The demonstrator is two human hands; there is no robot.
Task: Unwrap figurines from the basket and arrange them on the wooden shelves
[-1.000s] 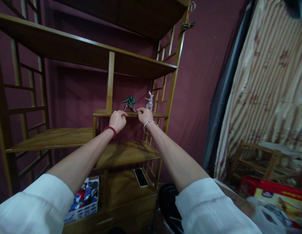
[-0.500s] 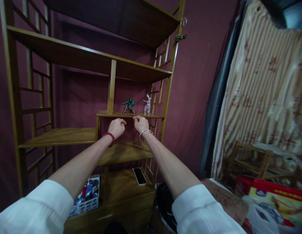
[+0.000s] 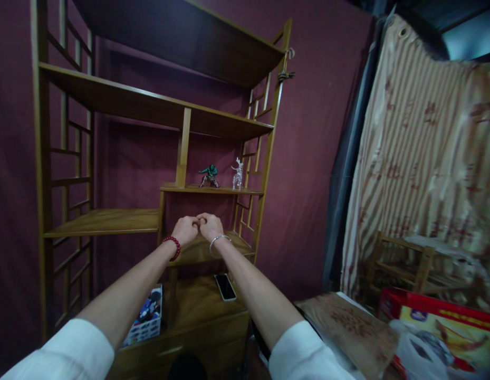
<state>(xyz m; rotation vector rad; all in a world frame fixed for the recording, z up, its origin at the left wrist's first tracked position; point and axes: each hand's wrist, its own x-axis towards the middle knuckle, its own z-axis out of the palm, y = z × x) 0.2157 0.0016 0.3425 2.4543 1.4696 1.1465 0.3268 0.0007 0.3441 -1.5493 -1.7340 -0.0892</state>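
Note:
My left hand (image 3: 185, 231), with a red bead bracelet (image 3: 172, 247) on the wrist, and my right hand (image 3: 210, 226), with a silver bangle (image 3: 220, 240), meet in front of the cabinet's lower right compartment. Their fingers are curled and touch each other; whatever lies between them, if anything, is hidden. Above the hands, a dark green crouching figurine (image 3: 209, 176) and a clear deer figurine (image 3: 237, 174) stand side by side, apart, on a small raised shelf (image 3: 224, 190). Neither hand touches the figurines.
A wooden display cabinet (image 3: 184, 148) stands against a dark red wall. Lower down are a phone (image 3: 225, 287) and a patterned basket (image 3: 144, 331) of small items. To the right are a striped curtain (image 3: 406, 158), a cardboard sheet (image 3: 351, 327) and a red-yellow box (image 3: 446, 316).
Both hands have come down from just below the figurines' shelf edge and drawn together until their fingers touch. The figurines stay in place; the view has shifted slightly.

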